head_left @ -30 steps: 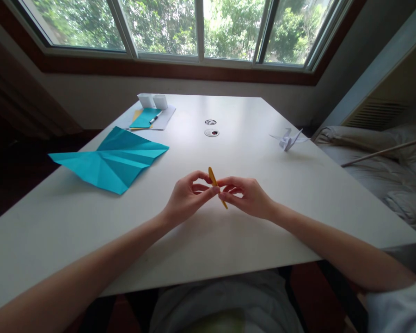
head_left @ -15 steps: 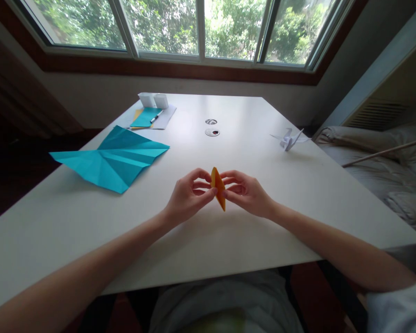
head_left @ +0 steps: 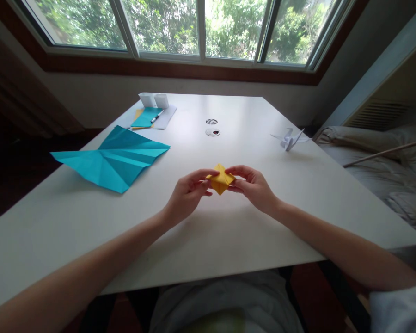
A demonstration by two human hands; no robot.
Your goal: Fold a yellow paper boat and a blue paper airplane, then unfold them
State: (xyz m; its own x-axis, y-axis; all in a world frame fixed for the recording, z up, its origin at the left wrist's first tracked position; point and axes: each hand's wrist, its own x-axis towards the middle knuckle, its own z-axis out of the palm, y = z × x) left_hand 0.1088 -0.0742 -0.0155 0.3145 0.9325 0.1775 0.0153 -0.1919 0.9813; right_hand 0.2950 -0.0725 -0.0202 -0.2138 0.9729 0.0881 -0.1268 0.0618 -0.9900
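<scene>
creased sheet [head_left: 113,157] left on table [head_left: 208,240], paper crane [head_left: 289,138] right

A white table [head_left: 229,240] carries a creased teal paper sheet [head_left: 113,157] at the left, a white paper crane [head_left: 289,138] at the right — and, far back, papers with a pen [head_left: 156,117].

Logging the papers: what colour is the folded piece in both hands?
Yellow-orange paper, clearest in the head view.

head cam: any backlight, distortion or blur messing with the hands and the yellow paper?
Head view: windows backlight the scene, outdoors bright but not blown out; white table evenly lit, soft shadows. Wide-angle bend at the edges. Left hand, right hand and yellow folded paper sharp, no motion blur.
</scene>
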